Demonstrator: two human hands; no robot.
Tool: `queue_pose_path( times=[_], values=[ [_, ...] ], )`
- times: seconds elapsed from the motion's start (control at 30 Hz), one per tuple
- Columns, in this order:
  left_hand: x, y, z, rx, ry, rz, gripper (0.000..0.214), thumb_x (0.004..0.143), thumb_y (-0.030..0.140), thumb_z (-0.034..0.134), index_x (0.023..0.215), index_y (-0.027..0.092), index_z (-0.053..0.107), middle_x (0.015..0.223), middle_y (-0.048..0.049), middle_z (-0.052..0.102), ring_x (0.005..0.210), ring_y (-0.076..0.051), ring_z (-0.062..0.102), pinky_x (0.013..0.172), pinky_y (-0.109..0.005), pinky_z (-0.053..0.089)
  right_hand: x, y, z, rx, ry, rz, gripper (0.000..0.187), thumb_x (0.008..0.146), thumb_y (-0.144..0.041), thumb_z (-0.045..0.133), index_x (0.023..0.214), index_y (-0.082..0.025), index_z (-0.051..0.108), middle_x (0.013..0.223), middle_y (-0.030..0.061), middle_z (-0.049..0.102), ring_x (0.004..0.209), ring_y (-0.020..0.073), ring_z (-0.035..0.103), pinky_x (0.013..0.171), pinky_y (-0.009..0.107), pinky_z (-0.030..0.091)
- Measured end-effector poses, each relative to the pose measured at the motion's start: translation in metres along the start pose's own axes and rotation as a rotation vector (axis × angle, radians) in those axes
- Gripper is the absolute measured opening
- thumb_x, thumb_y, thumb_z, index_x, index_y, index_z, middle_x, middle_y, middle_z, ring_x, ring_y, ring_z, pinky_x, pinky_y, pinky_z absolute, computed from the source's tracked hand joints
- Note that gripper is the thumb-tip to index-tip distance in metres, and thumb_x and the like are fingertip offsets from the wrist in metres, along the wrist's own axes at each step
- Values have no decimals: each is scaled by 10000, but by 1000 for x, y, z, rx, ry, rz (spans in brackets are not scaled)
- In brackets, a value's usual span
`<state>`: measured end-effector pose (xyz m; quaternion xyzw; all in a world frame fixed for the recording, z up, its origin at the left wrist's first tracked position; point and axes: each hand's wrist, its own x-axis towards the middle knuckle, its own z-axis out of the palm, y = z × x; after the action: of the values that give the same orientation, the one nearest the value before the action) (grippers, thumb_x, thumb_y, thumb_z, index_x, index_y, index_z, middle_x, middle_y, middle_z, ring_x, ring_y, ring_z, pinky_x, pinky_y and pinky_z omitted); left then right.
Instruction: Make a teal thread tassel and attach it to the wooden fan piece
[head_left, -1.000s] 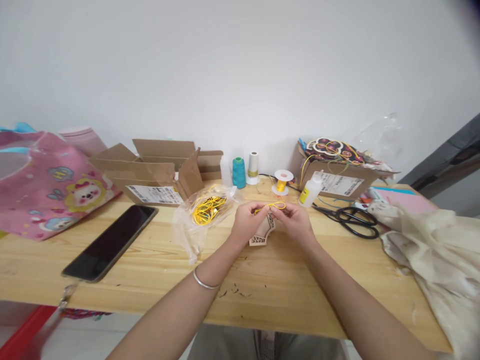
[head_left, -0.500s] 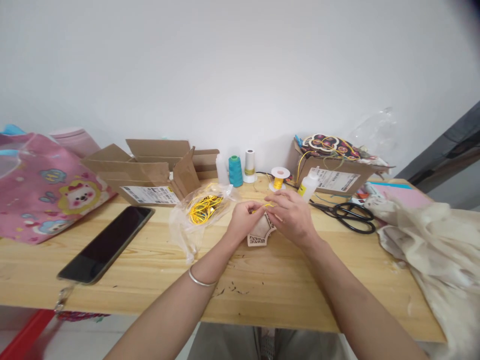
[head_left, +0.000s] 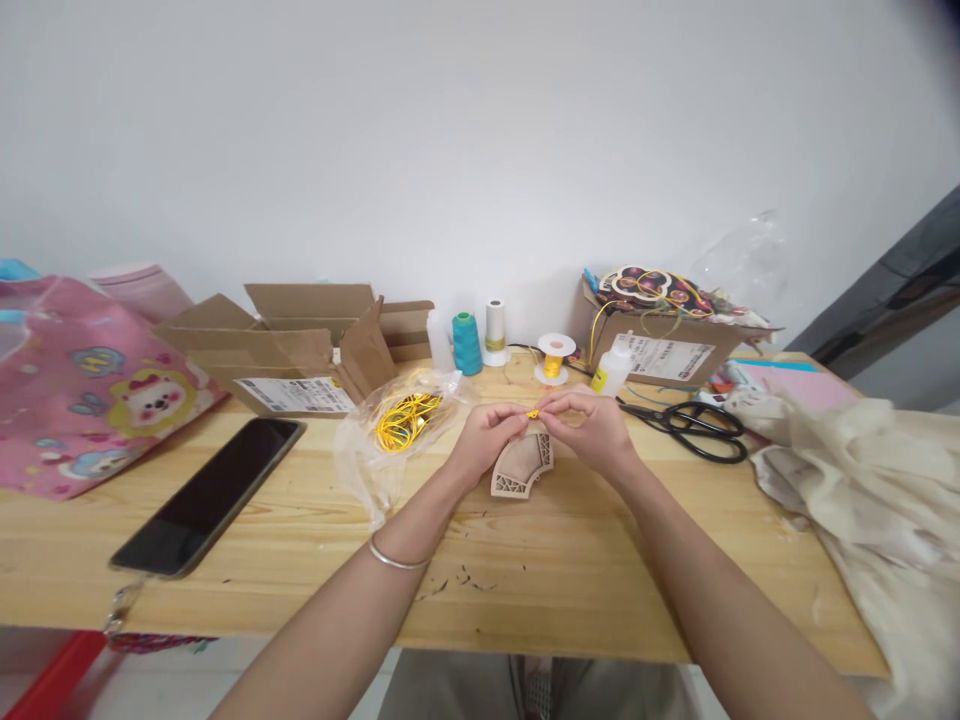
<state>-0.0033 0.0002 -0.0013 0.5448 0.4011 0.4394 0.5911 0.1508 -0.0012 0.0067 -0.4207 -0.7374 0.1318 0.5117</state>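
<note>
Between my two hands a short bit of yellow cord [head_left: 532, 413] shows, bunched like a small knot. My left hand [head_left: 486, 438] pinches it from the left, thumb and forefinger together. From the other side my right hand [head_left: 589, 428] pinches it too, fingertips closed. Just below the fingers is a fan-shaped wooden piece [head_left: 523, 466] with cut-out lattice at its ends; whether the cord joins it is hidden by my fingers. A clear plastic bag [head_left: 367, 475] with a tangle of yellow cord [head_left: 405, 422] lies left of my left hand.
Behind my hands stand a spool of yellow cord [head_left: 553, 368], a teal thread cone [head_left: 466, 345], a white spool [head_left: 495, 325] and a small bottle [head_left: 613, 368]. Black scissors [head_left: 705, 430] and beige cloth [head_left: 862, 480] lie right. A phone [head_left: 214, 495] and an open cardboard box [head_left: 285, 350] are left.
My right hand's fingers have come down and closed in a pinch on the yellow cord. More of the wooden piece now shows below my hands.
</note>
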Motion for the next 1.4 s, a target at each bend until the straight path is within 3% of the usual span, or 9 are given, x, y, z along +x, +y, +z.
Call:
queue_pose_path(
  times=[0.13, 0.27, 0.5, 0.63, 0.8, 0.93, 1.07, 1.2, 1.4],
  values=[
    [0, 0, 0, 13, -7, 9, 257, 640, 326, 625, 797, 126, 661, 601, 7, 619, 508, -68, 494, 487, -177, 366, 0, -1, -1, 2, 4, -20, 87, 663, -168, 598, 580, -188, 612, 679, 30, 674, 683, 144, 616, 697, 280, 473],
    [2, -1, 1, 175, 14, 140, 269, 679, 352, 586, 810, 134, 671, 798, -45, 684, 672, -128, 585, 609, -222, 441, 1, -1, -2, -47, -7, -106, 90, 686, -172, 590, 601, -191, 616, 689, 27, 675, 686, 142, 612, 701, 284, 463],
    [4, -2, 0, 293, 73, 209, 265, 718, 335, 539, 813, 120, 661, 824, -53, 684, 735, -152, 603, 677, -254, 458, 1, -9, -7, -357, -98, -305, 132, 768, -196, 530, 731, -191, 656, 822, 34, 662, 746, 161, 532, 673, 289, 435],
    [3, -3, 0, 355, 96, 239, 225, 716, 304, 541, 789, 127, 660, 801, -43, 681, 744, -154, 601, 694, -259, 452, 0, -13, -7, -435, -133, -301, 173, 795, -227, 502, 731, -189, 658, 792, 47, 635, 723, 160, 507, 640, 281, 420],
    [2, -2, 0, 544, 47, 340, 222, 746, 257, 496, 837, 133, 657, 825, -47, 679, 763, -144, 602, 715, -241, 442, -2, -7, -5, -348, -128, -265, 156, 796, -222, 504, 764, -181, 651, 807, 49, 652, 761, 162, 556, 679, 282, 434],
    [1, 1, 0, 646, 1, 398, 214, 770, 242, 469, 825, 144, 651, 777, -35, 665, 710, -125, 583, 670, -225, 432, -3, -2, -5, -223, -118, -143, 132, 769, -216, 529, 753, -174, 653, 756, 52, 662, 718, 158, 585, 661, 273, 449],
    [-1, 5, 0, 772, -53, 452, 210, 784, 247, 466, 774, 144, 650, 631, -9, 597, 581, -95, 509, 562, -201, 384, -1, -1, -6, -12, -131, 147, 111, 711, -222, 567, 689, -160, 656, 678, 44, 663, 624, 146, 589, 576, 252, 453],
    [0, 6, -1, 798, -100, 517, 207, 794, 244, 462, 780, 146, 644, 617, 0, 561, 566, -82, 476, 543, -191, 357, 1, -3, -8, 194, -134, 401, 136, 642, -267, 609, 646, -139, 653, 614, 32, 654, 538, 128, 560, 502, 232, 431],
    [-1, 7, -1, 771, -108, 543, 223, 799, 262, 453, 764, 151, 643, 611, 1, 558, 563, -84, 478, 542, -193, 358, -1, -4, -5, 356, -74, 585, 200, 556, -318, 664, 627, -132, 655, 565, 15, 630, 476, 90, 499, 473, 217, 389]
  ],
)
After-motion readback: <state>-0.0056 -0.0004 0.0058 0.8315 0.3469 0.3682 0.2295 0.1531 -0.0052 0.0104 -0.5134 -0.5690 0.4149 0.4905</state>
